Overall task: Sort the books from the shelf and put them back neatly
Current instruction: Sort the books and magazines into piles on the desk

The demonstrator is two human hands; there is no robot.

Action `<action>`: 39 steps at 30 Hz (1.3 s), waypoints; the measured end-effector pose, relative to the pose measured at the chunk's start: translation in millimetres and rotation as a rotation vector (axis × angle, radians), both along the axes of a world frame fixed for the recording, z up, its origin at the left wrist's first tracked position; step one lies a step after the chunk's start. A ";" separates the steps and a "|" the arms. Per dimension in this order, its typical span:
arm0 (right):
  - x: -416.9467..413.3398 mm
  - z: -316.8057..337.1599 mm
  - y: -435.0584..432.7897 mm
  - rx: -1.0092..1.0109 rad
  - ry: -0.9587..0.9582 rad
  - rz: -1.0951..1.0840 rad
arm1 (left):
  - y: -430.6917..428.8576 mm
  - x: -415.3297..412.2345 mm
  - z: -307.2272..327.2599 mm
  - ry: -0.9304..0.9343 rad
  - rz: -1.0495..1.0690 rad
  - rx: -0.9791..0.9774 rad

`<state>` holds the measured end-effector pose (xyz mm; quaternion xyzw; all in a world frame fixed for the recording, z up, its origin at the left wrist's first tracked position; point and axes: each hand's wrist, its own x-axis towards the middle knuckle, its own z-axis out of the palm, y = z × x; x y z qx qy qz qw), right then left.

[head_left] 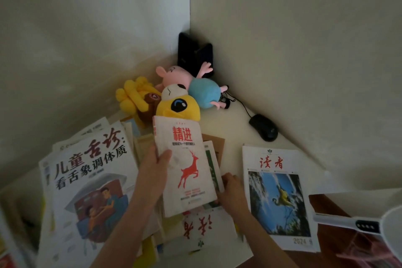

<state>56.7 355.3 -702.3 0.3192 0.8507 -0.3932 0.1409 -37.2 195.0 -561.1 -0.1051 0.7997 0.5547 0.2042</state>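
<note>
The white bench (235, 119) runs across the lower half of the frame with books heaped loosely on it. The work looks to be at the picking-through step, with nothing yet put back. Largest is the children's tongue-diagnosis book (87, 180), face up on the heap at lower left. Next in size is the Duzhe magazine (278, 198), which lies alone at lower right, apart from the heap and perhaps the start of a sorted group. At lower centre is the deer book (187, 159), white with a red stag, and its top edge overlaps the yellow plush toy (178, 107). A computer mouse (264, 127) sits further back, near the wall.

The left hand (156, 165) reaches in from below and pinches the deer book's left edge, thumb flat on the cover and fingers hidden behind it. The right hand (232, 189) has its fingers curled at that book's lower right edge, where a green-covered book (212, 169) peeks out. I cannot tell which of the two it holds. The next move calls for lifting the deer book clear without dragging its neighbours, then choosing its group.
</note>
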 end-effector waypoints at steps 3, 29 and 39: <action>5.3 10.2 2.3 -0.054 0.029 -0.078 | -4.4 -8.1 8.6 0.041 0.040 0.033; 80.8 58.5 149.8 -0.074 0.041 -0.344 | -13.2 -26.5 -0.6 0.039 0.083 0.020; -1.4 43.2 144.4 0.625 0.050 0.591 | -11.3 -25.0 -3.0 0.021 0.055 -0.014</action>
